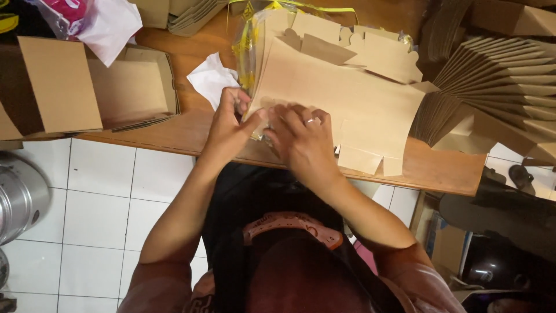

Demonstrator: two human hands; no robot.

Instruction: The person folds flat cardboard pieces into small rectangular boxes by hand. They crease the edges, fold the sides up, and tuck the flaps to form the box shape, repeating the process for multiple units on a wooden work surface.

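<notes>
A flat brown cardboard box blank point(347, 95) lies on the wooden table point(174, 130), partly inside a clear plastic wrapper with yellow print point(248, 52). My left hand point(229, 124) pinches the near left corner of the blank and the wrapper's edge. My right hand point(301, 139), with a ring on one finger, presses down on the blank's near edge beside it. The two hands touch each other over that corner.
An assembled open cardboard box point(87, 87) stands at the left. A white crumpled paper point(211, 78) lies beside my left hand. A fanned stack of flat blanks point(498, 81) fills the right. A metal pot point(17, 197) sits on the white tiled floor.
</notes>
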